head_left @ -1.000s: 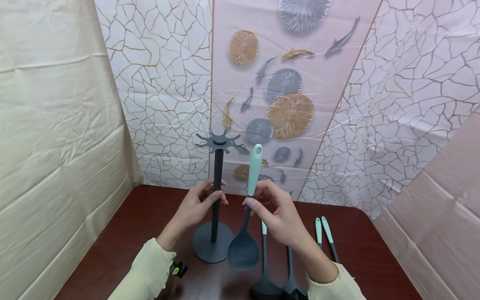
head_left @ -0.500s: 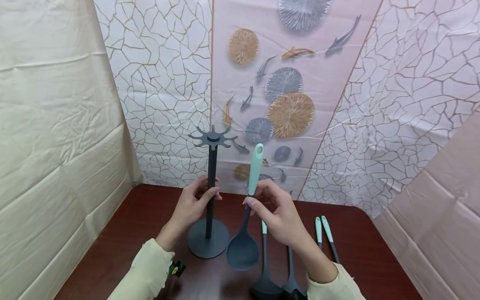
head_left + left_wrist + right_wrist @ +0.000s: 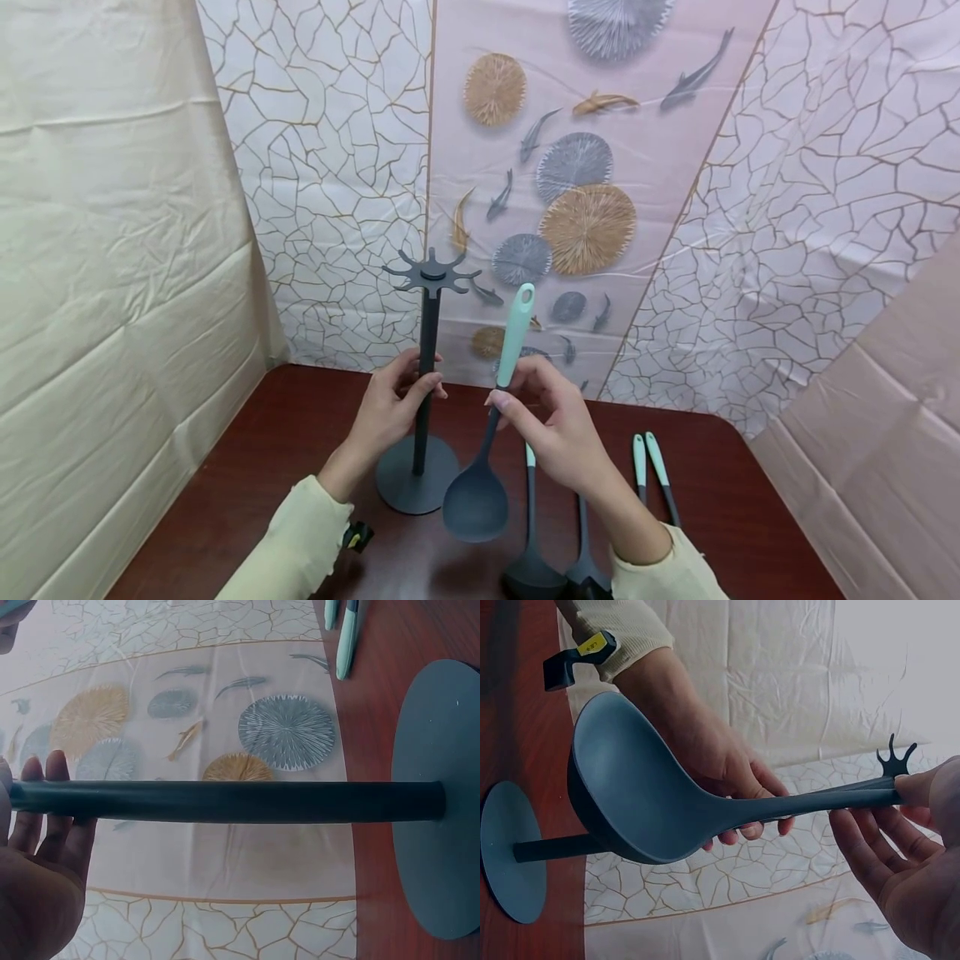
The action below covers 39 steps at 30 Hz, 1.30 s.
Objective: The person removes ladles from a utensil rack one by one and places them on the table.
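Observation:
My left hand grips the dark pole of a utensil stand, thumb in front and fingers behind. The stand has a round base and a hooked crown on top; it leans slightly, and I cannot tell whether the base touches the table. To its right, my right hand pinches a dark ladle by the neck, just below its mint-green handle. The ladle hangs bowl down, with the handle's holed end up beside the crown. In the right wrist view the bowl partly covers the pole.
On the dark red table lie another ladle and a second dark utensil, partly hidden by my right arm. Two more mint handles lie farther right. Patterned cloth hangs behind and at both sides.
The stand and my left hand have shifted slightly left, away from the ladle. The ladle has tilted a little, its bowl swinging left and its handle top right. Both hands keep their hold.

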Each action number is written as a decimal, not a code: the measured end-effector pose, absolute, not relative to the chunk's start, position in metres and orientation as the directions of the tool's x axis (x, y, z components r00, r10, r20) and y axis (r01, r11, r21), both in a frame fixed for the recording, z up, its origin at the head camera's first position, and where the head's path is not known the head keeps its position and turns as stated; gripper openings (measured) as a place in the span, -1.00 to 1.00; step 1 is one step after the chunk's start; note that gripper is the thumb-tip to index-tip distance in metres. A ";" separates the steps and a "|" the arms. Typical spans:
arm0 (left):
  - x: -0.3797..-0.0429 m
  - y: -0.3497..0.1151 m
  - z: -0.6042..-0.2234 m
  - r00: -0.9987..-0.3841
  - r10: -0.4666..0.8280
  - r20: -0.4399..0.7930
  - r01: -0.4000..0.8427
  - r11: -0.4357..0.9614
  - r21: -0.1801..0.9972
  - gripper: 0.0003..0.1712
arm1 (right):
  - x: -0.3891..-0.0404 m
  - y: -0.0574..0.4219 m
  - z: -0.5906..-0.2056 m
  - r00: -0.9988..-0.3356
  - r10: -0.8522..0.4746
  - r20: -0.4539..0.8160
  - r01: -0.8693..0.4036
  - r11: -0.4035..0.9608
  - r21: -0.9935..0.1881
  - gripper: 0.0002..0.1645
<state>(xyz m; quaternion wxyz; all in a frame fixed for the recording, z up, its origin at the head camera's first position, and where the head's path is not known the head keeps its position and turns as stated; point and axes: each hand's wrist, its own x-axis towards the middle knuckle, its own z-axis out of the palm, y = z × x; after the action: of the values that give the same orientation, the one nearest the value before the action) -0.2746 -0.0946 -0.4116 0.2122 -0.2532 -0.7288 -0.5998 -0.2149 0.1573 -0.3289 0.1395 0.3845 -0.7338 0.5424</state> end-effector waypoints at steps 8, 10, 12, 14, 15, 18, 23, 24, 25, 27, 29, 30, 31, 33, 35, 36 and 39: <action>-0.275 -0.094 -0.413 -0.779 0.115 0.617 0.627 0.155 0.763 -0.75 | -0.216 0.157 -0.331 -0.667 -0.412 0.620 -0.712 0.108 -0.694 -0.72; -0.275 -0.094 -0.413 -0.779 0.115 0.616 0.627 0.155 0.764 -0.75 | -0.216 0.157 -0.331 -0.669 -0.413 0.618 -0.709 0.106 -0.697 -0.72; -0.275 -0.094 -0.413 -0.780 0.115 0.616 0.626 0.153 0.764 -0.75 | -0.217 0.157 -0.331 -0.671 -0.414 0.615 -0.706 0.106 -0.700 -0.72; -0.274 -0.094 -0.413 -0.780 0.114 0.616 0.626 0.150 0.765 -0.75 | -0.217 0.157 -0.331 -0.674 -0.414 0.612 -0.704 0.108 -0.702 -0.72; -0.274 -0.093 -0.413 -0.779 0.114 0.616 0.627 0.150 0.765 -0.74 | -0.217 0.157 -0.331 -0.675 -0.414 0.610 -0.702 0.109 -0.704 -0.72; -0.274 -0.093 -0.414 -0.773 0.116 0.624 0.634 0.153 0.758 -0.74 | -0.217 0.157 -0.332 -0.679 -0.411 0.608 -0.700 0.111 -0.706 -0.72; -0.275 -0.093 -0.415 -0.768 0.121 0.629 0.640 0.156 0.752 -0.74 | -0.219 0.158 -0.333 -0.687 -0.403 0.605 -0.692 0.109 -0.714 -0.73; -0.275 -0.093 -0.415 -0.770 0.121 0.627 0.638 0.154 0.754 -0.74 | -0.219 0.158 -0.334 -0.689 -0.401 0.603 -0.690 0.109 -0.716 -0.74; -0.275 -0.093 -0.415 -0.772 0.122 0.624 0.636 0.153 0.756 -0.75 | -0.220 0.158 -0.334 -0.691 -0.400 0.602 -0.688 0.107 -0.718 -0.74; -0.275 -0.093 -0.415 -0.774 0.122 0.621 0.633 0.151 0.759 -0.75 | -0.221 0.158 -0.336 -0.693 -0.399 0.600 -0.685 0.106 -0.721 -0.74; -0.275 -0.093 -0.415 -0.777 0.123 0.617 0.629 0.154 0.762 -0.75 | -0.222 0.158 -0.338 -0.695 -0.398 0.599 -0.683 0.105 -0.723 -0.74; -0.275 -0.093 -0.415 -0.779 0.124 0.615 0.628 0.154 0.763 -0.75 | -0.223 0.159 -0.339 -0.695 -0.397 0.599 -0.683 0.105 -0.723 -0.74; -0.275 -0.093 -0.415 -0.780 0.125 0.613 0.626 0.157 0.764 -0.75 | -0.224 0.159 -0.340 -0.697 -0.397 0.598 -0.682 0.105 -0.724 -0.74; -0.274 -0.093 -0.415 -0.783 0.128 0.609 0.623 0.160 0.766 -0.75 | -0.226 0.159 -0.342 -0.703 -0.393 0.593 -0.676 0.109 -0.729 -0.75; -0.274 -0.093 -0.414 -0.784 0.129 0.607 0.621 0.162 0.767 -0.75 | -0.228 0.160 -0.344 -0.712 -0.388 0.586 -0.667 0.112 -0.736 -0.76; -0.274 -0.093 -0.414 -0.784 0.130 0.607 0.620 0.160 0.768 -0.75 | -0.230 0.161 -0.345 -0.716 -0.386 0.582 -0.663 0.115 -0.740 -0.77; -0.274 -0.093 -0.414 -0.783 0.131 0.608 0.622 0.160 0.766 -0.75 | -0.233 0.161 -0.347 -0.732 -0.379 0.566 -0.645 0.117 -0.756 -0.80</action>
<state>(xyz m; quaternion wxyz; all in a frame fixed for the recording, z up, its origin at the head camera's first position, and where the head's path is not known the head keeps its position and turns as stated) -0.2739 -0.0926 -0.4136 0.2064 -0.2570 -0.7330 -0.5950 -0.2326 0.1614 -0.3469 0.1169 0.3469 -0.7380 0.5669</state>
